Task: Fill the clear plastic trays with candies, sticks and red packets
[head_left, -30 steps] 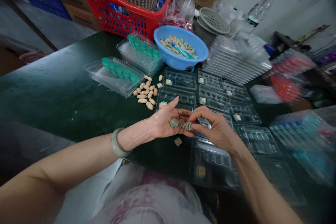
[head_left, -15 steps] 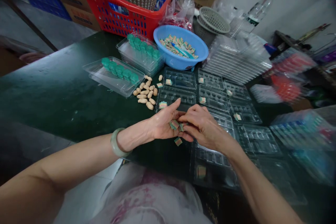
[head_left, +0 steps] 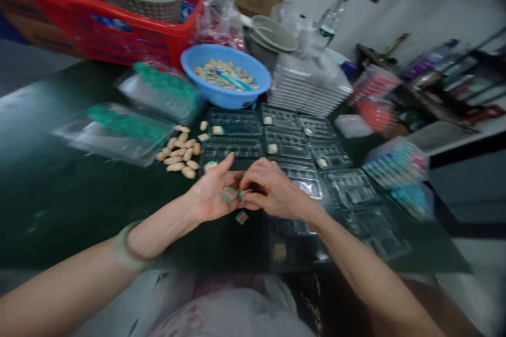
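Observation:
My left hand is turned palm up with its thumb raised, and small striped squares in green and orange rest in it. My right hand meets it from the right, thumb and fingers pinched on one or more such squares at the left fingers; how many is hidden. Just below the hands, a loose striped square lies on the dark green table. Beyond and to the right spread clear plastic compartment trays. Several of them hold a striped piece in one corner.
Peanuts lie in a heap left of the trays, beside clear boxes with green caps. Behind stand a blue basin of striped pieces with a blue pen, a red basket and stacked clear trays. Coloured packs sit at right.
The view has swung to the right, so everything appears shifted left. Both hands stay together over the same spot, the right still pinching at the left palm.

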A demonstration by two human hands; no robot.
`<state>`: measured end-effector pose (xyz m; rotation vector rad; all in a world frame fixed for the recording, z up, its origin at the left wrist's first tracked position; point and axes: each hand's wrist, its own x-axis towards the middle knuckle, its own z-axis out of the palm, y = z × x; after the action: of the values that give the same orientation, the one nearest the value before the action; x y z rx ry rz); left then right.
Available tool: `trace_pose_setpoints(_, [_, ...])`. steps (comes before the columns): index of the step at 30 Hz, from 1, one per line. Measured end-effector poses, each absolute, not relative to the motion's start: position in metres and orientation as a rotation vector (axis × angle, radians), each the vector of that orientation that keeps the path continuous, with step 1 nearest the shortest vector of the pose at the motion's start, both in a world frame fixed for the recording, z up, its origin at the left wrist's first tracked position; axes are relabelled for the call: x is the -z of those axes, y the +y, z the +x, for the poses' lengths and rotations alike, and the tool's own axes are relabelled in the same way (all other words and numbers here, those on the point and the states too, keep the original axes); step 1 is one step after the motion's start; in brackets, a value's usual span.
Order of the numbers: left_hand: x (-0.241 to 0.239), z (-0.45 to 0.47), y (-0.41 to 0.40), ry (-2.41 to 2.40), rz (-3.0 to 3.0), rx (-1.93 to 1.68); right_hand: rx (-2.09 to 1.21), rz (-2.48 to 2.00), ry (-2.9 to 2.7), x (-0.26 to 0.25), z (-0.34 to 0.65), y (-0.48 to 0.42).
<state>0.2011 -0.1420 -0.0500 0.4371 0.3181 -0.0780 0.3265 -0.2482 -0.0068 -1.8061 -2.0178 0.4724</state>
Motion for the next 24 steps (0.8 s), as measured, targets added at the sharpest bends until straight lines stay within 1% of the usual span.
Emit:
trace_pose_setpoints(4, [0.050, 0.202, -0.137, 0.354, 0.498, 0.080, -0.469, -1.695, -1.950, 0.011, 0.329, -0.250])
trace_pose_setpoints(7, [0.053, 0.205, -0.135, 0.453, 0.574, 0.055, -0.443, -1.667, -1.791, 0.016, 0.337, -0.260])
trace_pose_setpoints(12, [0.051, 0.207, -0.137, 0.637, 0.626, 0.030, -0.414, -1.642, -1.420, 0.015, 0.361, -0.317])
trace_pose_setpoints(19, [0.043, 0.212, -0.146, 0.720, 0.653, 0.052, -0.259, -1.934, -0.974, 0.003, 0.430, -0.429])
trace_pose_setpoints(24, [0.041, 0.214, -0.151, 0.757, 0.642, 0.053, -0.285, -2.108, -1.109, 0.013, 0.483, -0.450])
